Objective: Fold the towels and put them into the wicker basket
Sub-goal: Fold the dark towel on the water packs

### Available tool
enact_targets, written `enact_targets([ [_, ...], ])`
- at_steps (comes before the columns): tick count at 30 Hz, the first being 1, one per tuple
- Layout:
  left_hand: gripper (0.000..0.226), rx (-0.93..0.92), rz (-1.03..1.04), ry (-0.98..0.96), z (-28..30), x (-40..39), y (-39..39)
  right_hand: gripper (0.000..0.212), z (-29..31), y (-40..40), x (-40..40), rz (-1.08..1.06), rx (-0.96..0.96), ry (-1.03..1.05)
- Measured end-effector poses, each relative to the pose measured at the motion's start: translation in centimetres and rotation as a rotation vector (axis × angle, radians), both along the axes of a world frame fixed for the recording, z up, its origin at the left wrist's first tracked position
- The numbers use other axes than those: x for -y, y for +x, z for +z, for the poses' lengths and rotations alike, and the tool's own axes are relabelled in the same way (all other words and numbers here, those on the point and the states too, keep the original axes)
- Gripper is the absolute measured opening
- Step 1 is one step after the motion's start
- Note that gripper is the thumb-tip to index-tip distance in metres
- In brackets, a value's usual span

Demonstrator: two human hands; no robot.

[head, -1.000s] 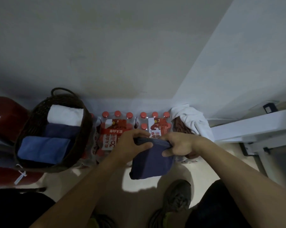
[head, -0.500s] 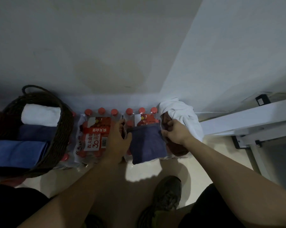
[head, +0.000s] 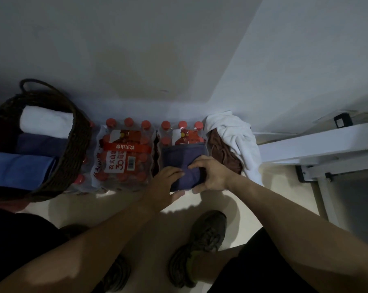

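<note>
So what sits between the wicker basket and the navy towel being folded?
In the head view, a shrink-wrapped pack of red-capped bottles lies between the wicker basket and the navy towel.

The left shrink-wrapped pack of water bottles (head: 123,157) bore a red label reading "农夫山泉" and a large "30", beside a barcode (head: 132,163); smaller print was illegible.

Both hands have apparently folded the navy towel (head: 182,161) over, atop the bottles.

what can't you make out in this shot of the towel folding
Head view only:
- wicker basket: left side cut off by the frame edge.
- dark blue towel: near part covered by left hand and right hand.
- brown cloth: partly under the white towel.
</note>
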State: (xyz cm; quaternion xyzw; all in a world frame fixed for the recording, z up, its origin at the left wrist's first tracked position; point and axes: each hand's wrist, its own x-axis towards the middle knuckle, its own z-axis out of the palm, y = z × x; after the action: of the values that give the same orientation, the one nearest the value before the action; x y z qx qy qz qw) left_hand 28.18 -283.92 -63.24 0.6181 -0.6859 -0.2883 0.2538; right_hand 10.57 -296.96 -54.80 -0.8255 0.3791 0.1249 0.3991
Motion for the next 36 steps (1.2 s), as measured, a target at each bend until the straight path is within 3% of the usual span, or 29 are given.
enact_targets([
  [6,0.066,0.032,-0.093,0.015,0.1,0.4,0.8,0.079,-0.7,-0.3,-0.9,0.005,-0.007,-0.123],
  [11,0.036,-0.1,0.078,0.036,1.5,0.9,0.5,0.082,-0.8,-0.9,-0.9,0.015,-0.023,-0.136],
  [15,0.012,-0.163,0.139,0.142,3.8,2.6,1.8,0.054,-0.8,-0.7,-0.4,-0.035,-0.053,-0.126],
  [18,0.012,-0.212,0.233,0.261,4.1,3.0,2.3,0.023,-0.8,-0.6,-0.2,-0.188,-0.05,-0.019],
  [20,0.013,-0.256,0.27,0.297,4.0,3.0,2.1,0.016,-0.9,-0.6,-0.1,-0.297,-0.014,0.086],
  [23,0.015,-0.304,0.272,0.3,3.9,3.0,1.8,0.018,-1.1,-0.8,0.2,-0.472,0.072,0.237],
  [27,0.039,-0.294,0.224,0.318,3.5,2.8,1.7,0.021,-1.4,-1.4,0.6,-0.631,0.163,0.338],
  [31,0.031,-0.219,0.421,0.334,3.3,3.6,1.3,0.023,-2.0,-1.3,0.5,-0.719,0.205,0.32],
  [36,0.033,-0.168,0.501,0.356,3.5,4.1,1.1,0.027,-2.6,0.0,0.4,-0.645,0.098,0.173],
])
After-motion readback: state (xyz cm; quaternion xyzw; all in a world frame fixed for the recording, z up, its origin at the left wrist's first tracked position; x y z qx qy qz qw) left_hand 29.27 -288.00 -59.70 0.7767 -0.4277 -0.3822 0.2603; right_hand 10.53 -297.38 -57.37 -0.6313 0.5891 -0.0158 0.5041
